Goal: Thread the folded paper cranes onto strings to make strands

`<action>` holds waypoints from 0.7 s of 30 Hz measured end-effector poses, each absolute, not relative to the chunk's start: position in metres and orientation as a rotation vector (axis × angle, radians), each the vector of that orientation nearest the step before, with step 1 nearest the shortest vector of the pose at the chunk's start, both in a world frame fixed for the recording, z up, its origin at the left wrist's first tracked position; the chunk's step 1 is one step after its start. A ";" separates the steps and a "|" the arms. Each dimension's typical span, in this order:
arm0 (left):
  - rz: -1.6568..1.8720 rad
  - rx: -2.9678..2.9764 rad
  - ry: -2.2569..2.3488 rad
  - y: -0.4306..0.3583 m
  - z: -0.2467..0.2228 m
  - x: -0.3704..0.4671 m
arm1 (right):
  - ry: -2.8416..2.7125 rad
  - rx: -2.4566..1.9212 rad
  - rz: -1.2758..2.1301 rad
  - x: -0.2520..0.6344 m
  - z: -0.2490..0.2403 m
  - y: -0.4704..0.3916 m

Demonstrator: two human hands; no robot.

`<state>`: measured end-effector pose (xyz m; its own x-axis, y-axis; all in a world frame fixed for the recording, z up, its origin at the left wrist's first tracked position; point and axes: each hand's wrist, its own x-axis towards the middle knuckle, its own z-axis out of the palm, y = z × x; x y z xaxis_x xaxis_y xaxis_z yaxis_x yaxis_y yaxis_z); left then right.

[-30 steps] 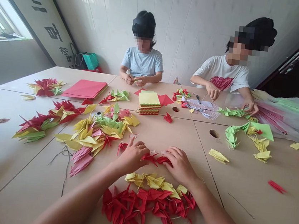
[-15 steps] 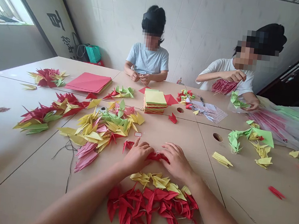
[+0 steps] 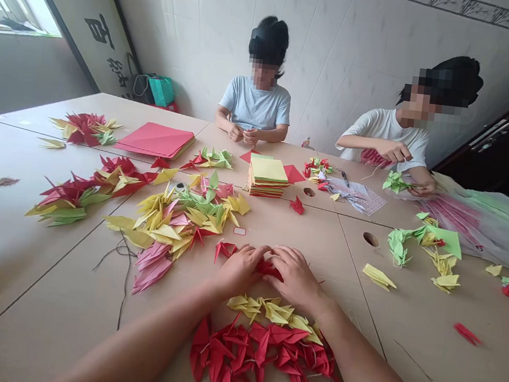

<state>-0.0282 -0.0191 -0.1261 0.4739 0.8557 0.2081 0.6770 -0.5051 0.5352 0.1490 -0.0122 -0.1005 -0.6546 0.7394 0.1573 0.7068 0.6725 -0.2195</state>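
At the middle of the table, my left hand (image 3: 242, 269) and my right hand (image 3: 295, 274) close in on red folded paper cranes (image 3: 269, 269) from both sides. Fingers of both hands curl round them and partly hide them. Another red paper crane (image 3: 224, 250) lies just left of my left hand. Below my hands stretches a row of yellow paper cranes (image 3: 277, 311). Nearer to me, between my forearms, lies a heap of red paper cranes (image 3: 249, 353) with pale string among them.
Left lies a pile of mixed paper cranes (image 3: 188, 211) and a dark cord (image 3: 125, 286). Farther back are red paper sheets (image 3: 154, 138) and a stack of square paper (image 3: 267, 177). Two people sit opposite; one holds green cranes (image 3: 396, 181) beside a plastic bag (image 3: 499, 222).
My hands have drawn closer together over the red cranes, their fingertips now nearly meeting. The person at right has pulled one hand away from the bag's pink print. The view has shifted slightly.
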 end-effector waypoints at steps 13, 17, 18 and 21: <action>0.950 2.140 1.114 -0.019 -0.104 -0.042 | -2.524 -1.304 0.162 0.155 -0.099 -0.009; 0.914 2.000 1.199 -0.010 -0.089 -0.071 | -2.521 -1.261 0.149 0.149 -0.093 -0.011; 0.833 2.002 1.211 -0.008 -0.087 -0.078 | -2.535 -1.238 0.145 0.145 -0.092 -0.011; 0.644 2.087 1.238 -0.009 -0.089 -0.089 | -2.601 -1.201 0.129 0.131 -0.092 -0.010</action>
<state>-0.0890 -0.0093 -0.0886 0.4415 0.8923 0.0944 0.5892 -0.3677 0.7194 0.1306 -0.0100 -0.0921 -0.6187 0.7575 0.2083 0.7332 0.6520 -0.1933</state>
